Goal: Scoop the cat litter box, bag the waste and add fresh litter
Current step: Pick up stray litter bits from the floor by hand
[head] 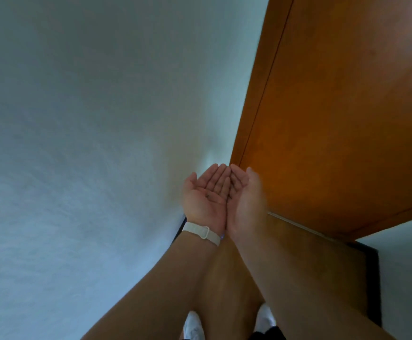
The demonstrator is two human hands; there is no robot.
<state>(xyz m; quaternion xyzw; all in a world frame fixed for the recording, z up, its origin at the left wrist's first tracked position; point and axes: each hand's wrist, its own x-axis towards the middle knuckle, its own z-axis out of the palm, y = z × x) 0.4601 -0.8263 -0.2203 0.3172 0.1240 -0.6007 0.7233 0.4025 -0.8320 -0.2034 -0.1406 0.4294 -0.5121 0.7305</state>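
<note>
Two hands cupped side by side, palms up | left hand (206, 197) and right hand (245, 200) touch along their inner edges, fingers straight, gripping nothing | dark speck (208, 196) on left palm | white band (201, 230) on left wrist | pale wall (89, 119) left, wooden door (335, 119) far right | litter box: place cannot be told

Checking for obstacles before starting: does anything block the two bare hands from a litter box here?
No litter box shows. The left hand and right hand, open and empty, face only a white wall and an orange wooden door.
</note>
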